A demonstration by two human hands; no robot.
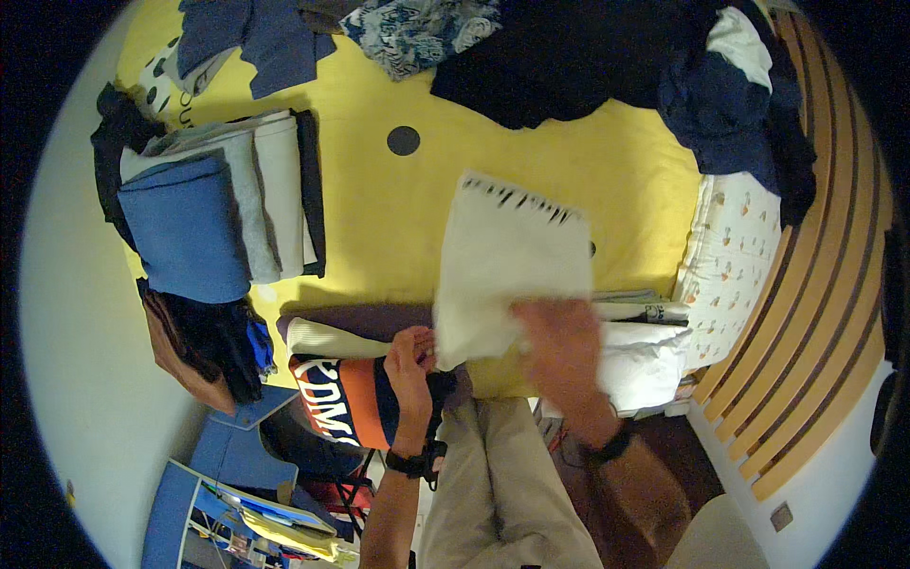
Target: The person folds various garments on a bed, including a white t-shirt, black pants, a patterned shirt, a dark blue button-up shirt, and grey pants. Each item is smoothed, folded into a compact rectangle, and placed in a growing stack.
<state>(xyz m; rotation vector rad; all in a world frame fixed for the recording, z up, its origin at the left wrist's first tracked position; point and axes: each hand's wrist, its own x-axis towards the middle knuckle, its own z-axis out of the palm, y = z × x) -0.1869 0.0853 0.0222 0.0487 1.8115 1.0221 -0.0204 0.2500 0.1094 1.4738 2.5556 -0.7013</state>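
A folded white garment point(515, 263) with dark lettering near its far edge lies before me on a yellow bedspread point(370, 213). My right hand point(561, 348) is over its near right part, blurred, so its grip is unclear. By the garment's near left corner is my left hand point(411, 363), fingers bent; whether they pinch the cloth cannot be told. Under and beside that hand lies a folded orange and navy garment point(360, 398) with white lettering, next to a ribbed cream cloth point(334, 341). White folded clothes point(643, 359) lie right of my right hand.
Folded blue point(181, 227) and grey clothes are stacked at the left, with brown and black ones point(192, 348) nearer. Dark clothes point(554, 64) spread along the far side. A patterned pillow point(732, 263) and a wooden slatted headboard point(803, 355) stand right. Blue shelving point(170, 505) is lower left.
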